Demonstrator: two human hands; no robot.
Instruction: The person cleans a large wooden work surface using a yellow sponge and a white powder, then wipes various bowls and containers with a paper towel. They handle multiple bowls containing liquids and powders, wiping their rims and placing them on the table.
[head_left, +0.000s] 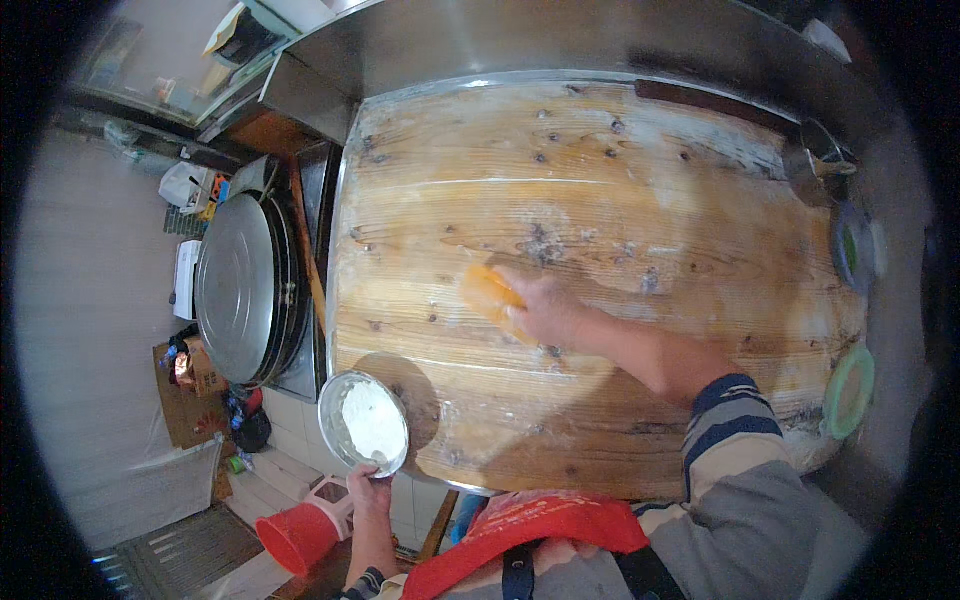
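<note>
My left hand (370, 487) grips the rim of a metal bowl (327, 424) with white powder (373, 420) in it, at the front left corner of the wooden board. The bowl is tilted and casts a shadow on the wood. My right hand (536, 304) holds an orange dough scraper (491, 294) against the wooden board (480, 217), near its middle. The scraper is slightly blurred, and my fingers hide part of it. Pale powdery marks lie about the board, with a denser patch just beyond my right hand.
Large round metal pans (236, 289) and a wooden stick (306, 247) stand left of the board. A metal container (814, 169), a bowl with something green (851, 244) and a pale green ring-shaped rim (851, 391) line the right side. A red bucket (296, 536) is low at the left.
</note>
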